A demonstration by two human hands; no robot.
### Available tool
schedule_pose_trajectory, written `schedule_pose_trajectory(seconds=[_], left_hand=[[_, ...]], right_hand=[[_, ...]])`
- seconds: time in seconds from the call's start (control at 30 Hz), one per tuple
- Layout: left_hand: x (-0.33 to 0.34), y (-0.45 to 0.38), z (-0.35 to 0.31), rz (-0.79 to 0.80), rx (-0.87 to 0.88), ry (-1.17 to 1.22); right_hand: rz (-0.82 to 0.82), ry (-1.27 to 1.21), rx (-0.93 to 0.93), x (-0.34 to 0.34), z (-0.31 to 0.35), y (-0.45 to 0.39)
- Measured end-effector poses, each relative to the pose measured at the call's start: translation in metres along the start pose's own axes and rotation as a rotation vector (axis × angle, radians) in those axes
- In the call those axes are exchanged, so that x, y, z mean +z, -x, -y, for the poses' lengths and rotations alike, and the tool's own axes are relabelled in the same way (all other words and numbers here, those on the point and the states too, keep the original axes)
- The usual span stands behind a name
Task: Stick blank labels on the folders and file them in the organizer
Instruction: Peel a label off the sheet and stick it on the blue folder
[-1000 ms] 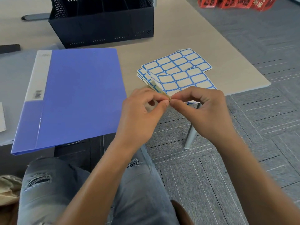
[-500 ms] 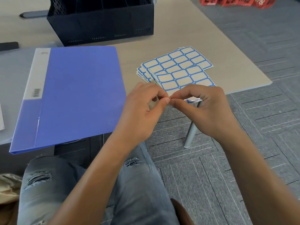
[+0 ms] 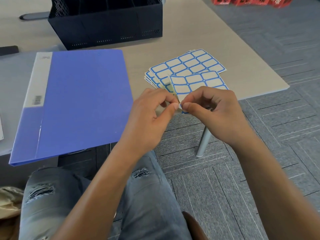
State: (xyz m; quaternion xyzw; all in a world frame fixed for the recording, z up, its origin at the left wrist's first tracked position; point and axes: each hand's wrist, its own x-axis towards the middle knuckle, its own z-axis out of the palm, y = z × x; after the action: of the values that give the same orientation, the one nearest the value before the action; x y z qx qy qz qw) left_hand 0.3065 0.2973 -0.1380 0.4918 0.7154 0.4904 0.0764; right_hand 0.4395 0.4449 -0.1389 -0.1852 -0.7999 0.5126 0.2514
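blue-bordered label sheet (image 3: 199, 82) is held up between both hands: the left hand (image 3: 152, 115) pinches its near corner with thumb and forefinger, and the right hand (image 3: 214, 111) pinches the edge right beside it. just beyond the fingertips lies the label stack (image 3: 187, 64) on the table (image 3: 190, 28). left of the fingers lies the blue folder (image 3: 81, 101), with the black organizer (image 3: 107, 26) farther beyond.

Bare tabletop (image 3: 199, 32) lies open to my right of the organizer (image 3: 107, 30), which walls off the far side. The folder (image 3: 81, 101) fills my left; label sheets (image 3: 187, 66) lie just beyond my fingers (image 3: 174, 106).
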Motion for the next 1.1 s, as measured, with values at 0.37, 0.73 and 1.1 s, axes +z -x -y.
schedule_pose_trajectory(seconds=[0.37,0.73,1.1], left_hand=[[0.001,-0.002,0.002,0.024,0.028,-0.061],[0.002,-0.007,0.000,0.027,0.150,-0.154],[0.001,-0.009,0.001,0.053,0.141,-0.091]], right_hand=[[0.011,0.348,-0.183,-0.001,0.006,0.000],[0.027,0.191,-0.065,-0.002,0.005,-0.004],[0.063,0.027,-0.022,-0.004,-0.004,-0.010]])
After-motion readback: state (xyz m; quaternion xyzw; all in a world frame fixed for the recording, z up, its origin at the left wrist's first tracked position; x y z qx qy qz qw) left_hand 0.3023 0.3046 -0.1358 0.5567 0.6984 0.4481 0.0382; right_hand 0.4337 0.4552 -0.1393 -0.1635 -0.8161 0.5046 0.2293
